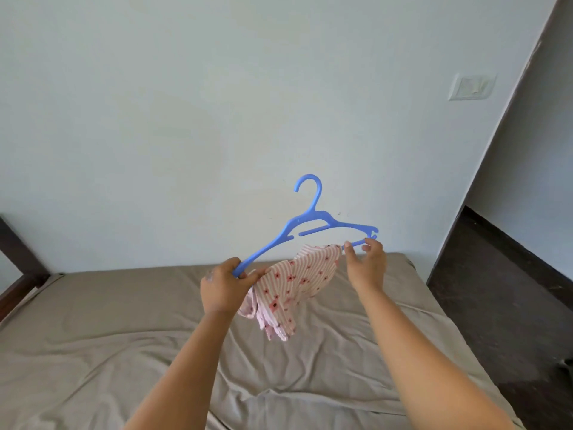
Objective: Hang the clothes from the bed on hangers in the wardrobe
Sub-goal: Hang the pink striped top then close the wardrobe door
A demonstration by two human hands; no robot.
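indoors, a bed [124, 321] under a wrinkled taupe sheet meets a pale wall [155, 103] with a light switch [472, 86]; dark floor [502, 290] lies to the right. above the bed, the left hand [224, 285] grips one end of a tilted blue plastic hanger [313, 226] and a pink striped floral garment [293, 285] draped from it, while the right hand [367, 265] pinches the other end's lower bar.

Camera: one, worn on the person's head.
Facing: forward and down, bed [124, 336] low, wall [186, 103] above.
Nearness: hands close, mid-frame.
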